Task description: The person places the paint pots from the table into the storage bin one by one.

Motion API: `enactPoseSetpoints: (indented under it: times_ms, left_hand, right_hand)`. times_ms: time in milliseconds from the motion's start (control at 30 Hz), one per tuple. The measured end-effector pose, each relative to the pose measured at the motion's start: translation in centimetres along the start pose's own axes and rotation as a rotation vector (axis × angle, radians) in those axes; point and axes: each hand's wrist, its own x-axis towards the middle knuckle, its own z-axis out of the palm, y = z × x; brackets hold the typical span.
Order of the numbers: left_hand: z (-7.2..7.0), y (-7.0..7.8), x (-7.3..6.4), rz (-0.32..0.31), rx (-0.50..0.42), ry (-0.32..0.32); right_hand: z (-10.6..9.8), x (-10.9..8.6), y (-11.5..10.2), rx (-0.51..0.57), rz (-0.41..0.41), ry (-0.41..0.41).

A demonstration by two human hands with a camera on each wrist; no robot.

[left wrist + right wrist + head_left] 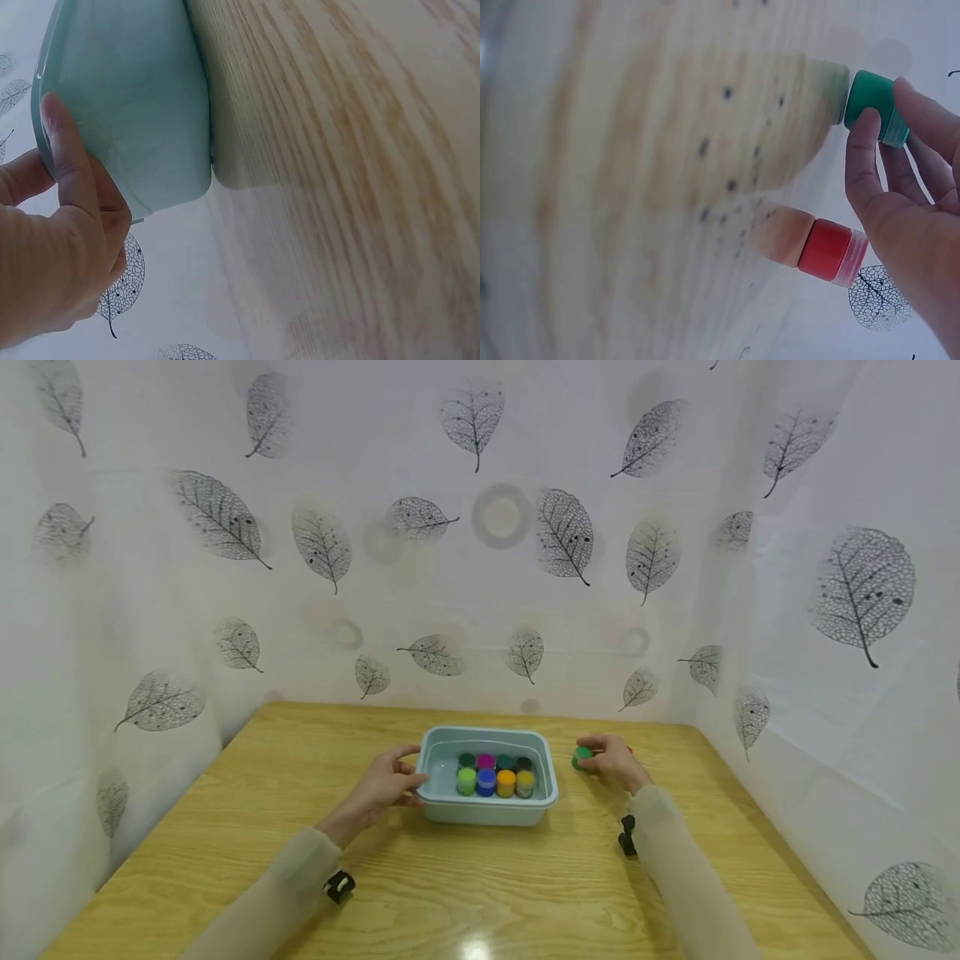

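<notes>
A pale blue plastic basin (483, 812) stands on the table, with several small paint jars (486, 782) in two rows inside it. My left hand (381, 789) grips the basin's left rim, its fingers against the outer wall (142, 97) in the left wrist view. To the right of the basin, my right hand (613, 762) pinches a green paint jar (871, 105) between thumb and fingers, at or just above the tabletop. A red paint jar (826, 249) stands beside that hand, mostly hidden behind it in the head view.
The wood-grain table (450, 893) reaches back to a white leaf-print curtain (420, 577), which also hangs along both sides. Each sleeve has a black wrist strap fitting (340, 887) near the cuff.
</notes>
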Motion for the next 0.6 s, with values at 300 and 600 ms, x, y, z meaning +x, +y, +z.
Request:
enactPoseSetpoints:
  times_ms: [300,600]
  left_hand:
    - [-0.1,0.1,-0.2,0.007,0.001,-0.012]
    - [0.0,0.0,-0.1,0.002,-0.004,-0.005]
  right_hand:
    - [0.1,0.0,-1.0,-0.001,0.004,0.001]
    - [0.4,0.0,-2.8,0.230,-0.069,-0.075]
